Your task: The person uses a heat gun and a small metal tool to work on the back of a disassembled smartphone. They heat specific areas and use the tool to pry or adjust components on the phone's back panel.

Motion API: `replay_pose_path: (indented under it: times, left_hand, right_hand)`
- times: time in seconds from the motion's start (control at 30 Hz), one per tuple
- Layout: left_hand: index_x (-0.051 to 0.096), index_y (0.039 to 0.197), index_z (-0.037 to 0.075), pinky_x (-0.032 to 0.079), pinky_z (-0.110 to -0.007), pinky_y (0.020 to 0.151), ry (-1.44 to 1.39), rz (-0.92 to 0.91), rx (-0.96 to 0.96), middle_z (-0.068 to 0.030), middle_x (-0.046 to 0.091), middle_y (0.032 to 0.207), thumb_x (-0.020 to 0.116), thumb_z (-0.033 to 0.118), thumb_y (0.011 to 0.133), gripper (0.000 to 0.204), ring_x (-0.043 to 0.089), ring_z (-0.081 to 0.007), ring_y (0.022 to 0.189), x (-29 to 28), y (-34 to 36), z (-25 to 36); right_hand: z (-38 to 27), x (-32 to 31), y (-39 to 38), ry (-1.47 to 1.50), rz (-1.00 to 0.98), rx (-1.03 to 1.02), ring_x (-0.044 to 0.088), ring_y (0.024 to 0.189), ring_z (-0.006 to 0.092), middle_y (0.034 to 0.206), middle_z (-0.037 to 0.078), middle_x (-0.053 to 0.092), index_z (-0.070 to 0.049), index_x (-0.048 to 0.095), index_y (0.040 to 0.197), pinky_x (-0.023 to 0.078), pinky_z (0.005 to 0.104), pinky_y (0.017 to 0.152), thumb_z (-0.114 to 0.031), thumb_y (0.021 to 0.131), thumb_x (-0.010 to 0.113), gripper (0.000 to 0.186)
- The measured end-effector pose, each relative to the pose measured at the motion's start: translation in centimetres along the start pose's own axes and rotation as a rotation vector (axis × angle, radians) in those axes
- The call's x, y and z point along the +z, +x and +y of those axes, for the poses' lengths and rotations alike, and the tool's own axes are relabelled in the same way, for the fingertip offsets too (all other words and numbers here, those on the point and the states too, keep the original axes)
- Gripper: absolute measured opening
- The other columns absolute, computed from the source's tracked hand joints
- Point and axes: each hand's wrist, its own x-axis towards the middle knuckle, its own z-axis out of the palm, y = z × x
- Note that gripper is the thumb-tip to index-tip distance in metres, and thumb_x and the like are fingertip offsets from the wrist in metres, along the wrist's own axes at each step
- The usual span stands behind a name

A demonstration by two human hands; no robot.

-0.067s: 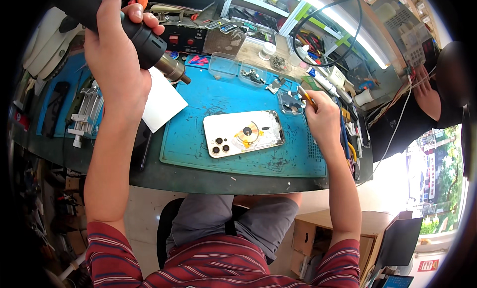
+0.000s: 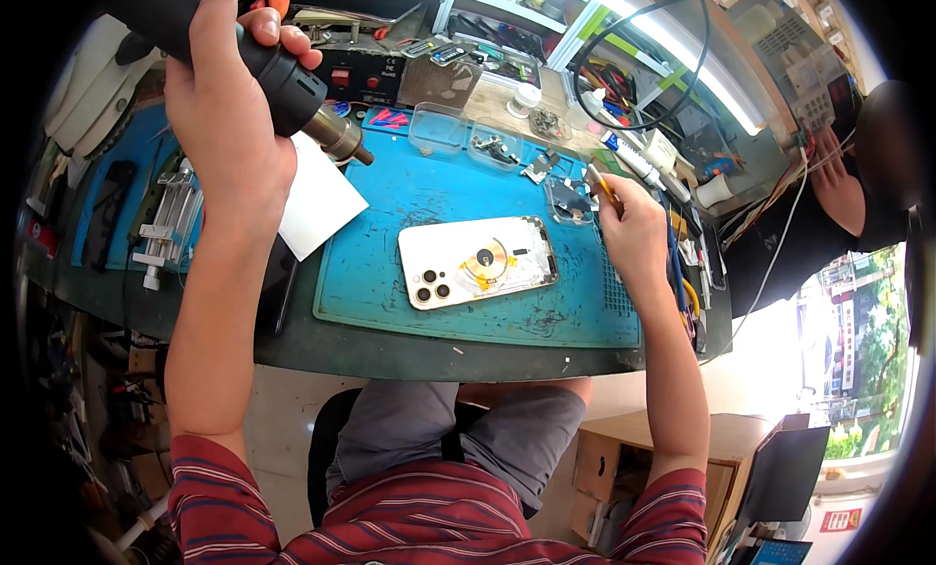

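My left hand is wrapped round the black handle of a hot air gun, raised over the left part of the bench. Its metal nozzle points down and to the right. Closed around a slim yellow-handled tool with a flat metal tip, my right hand hovers by the right side of the blue mat. Between the hands lies a white phone, its camera lenses at lower left. Part of its back is bared, showing a round coil and yellow patches. Neither hand touches the phone.
A small clear tray with dark parts sits beside my right hand, with more clear boxes behind. White paper lies under the nozzle. A metal clamp stands left. Another person's hand shows at far right.
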Motion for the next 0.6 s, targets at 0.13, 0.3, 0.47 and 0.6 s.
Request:
replay_pose_path:
  times: [0.13,0.3,0.47,0.6]
  left_hand:
    - [0.059,0.118,-0.001,0.053,-0.031,0.074,-0.006,-0.015,0.005,-0.0032,0.052,0.08,0.06,0.029,0.104,0.034,0.057,-0.0152,0.075,-0.1,0.0,-0.1]
    - [0.059,0.118,-0.001,0.053,-0.031,0.074,0.003,-0.01,0.005,-0.0033,0.052,0.08,0.06,0.029,0.104,0.034,0.057,-0.0153,0.075,0.0,-0.1,-0.2]
    - [0.06,0.117,-0.002,0.053,-0.031,0.074,-0.01,-0.025,-0.005,-0.0031,0.052,0.08,0.06,0.03,0.104,0.034,0.057,-0.0155,0.074,-0.2,0.0,-0.2]
    - [0.059,0.118,-0.002,0.052,-0.031,0.074,-0.046,-0.061,-0.059,-0.0026,0.05,0.08,0.06,0.03,0.104,0.035,0.055,-0.0148,0.075,-0.2,-0.4,-0.6]
  right_hand:
    - [-0.2,-0.1,0.2,0.082,-0.027,0.061,0.067,0.074,0.0283,0.089,0.014,0.069,-0.001,0.072,0.109,0.053,0.0366,0.071,-0.005,0.095,0.065,0.016]
    - [-0.6,-1.3,0.2,0.0,-0.029,0.016,0.064,0.071,0.0229,0.094,0.014,0.066,-0.002,0.072,0.111,0.052,0.0354,0.068,-0.007,0.097,0.065,0.017]
    - [-3.1,-2.9,-1.8,0.062,-0.166,-0.105,0.066,0.075,0.0257,0.105,0.014,0.063,-0.008,0.065,0.129,0.053,0.0357,0.069,-0.004,0.096,0.063,0.034]
    - [-5.6,-3.2,-4.4,-0.073,-0.286,-0.277,0.067,0.073,0.0265,0.098,0.008,0.065,-0.011,0.067,0.129,0.054,0.0361,0.065,-0.003,0.094,0.065,0.036]
